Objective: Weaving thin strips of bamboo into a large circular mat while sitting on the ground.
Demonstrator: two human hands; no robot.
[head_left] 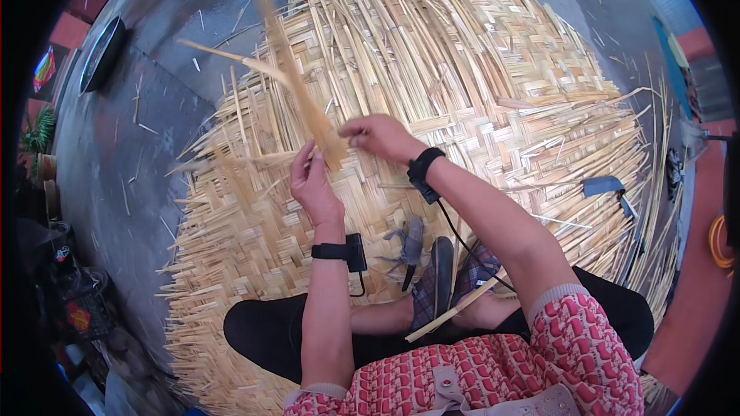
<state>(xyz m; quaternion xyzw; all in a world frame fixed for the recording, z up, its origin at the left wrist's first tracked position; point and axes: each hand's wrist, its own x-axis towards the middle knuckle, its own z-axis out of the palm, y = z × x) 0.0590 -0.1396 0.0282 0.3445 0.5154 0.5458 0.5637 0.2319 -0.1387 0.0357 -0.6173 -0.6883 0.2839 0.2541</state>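
The pale flat strip [299, 92] is out in front of me, above the woven mat [254, 243]: its near end is between my two hands, and its long axis runs away from me, leaning left toward the far edge of the mat. A thinner pale piece [231, 56] slants out to the left from it; blur hides whether the two are joined. My left hand [316, 189] is the nearer one, at the strip's near end on its left side, with thumb and fingertips drawn close together in what looks like a pinch on it. My right hand [385, 139] comes in from the other side, its fingers half curled and pointing left, just beside the strip's right edge; they are too blurred for me to tell whether they touch it or hold anything. Nearer my lap, a grey cloth-wrapped tool [410, 243] lies on the mat, well apart from both hands, and another pale strip [455, 310] slants across by my legs.
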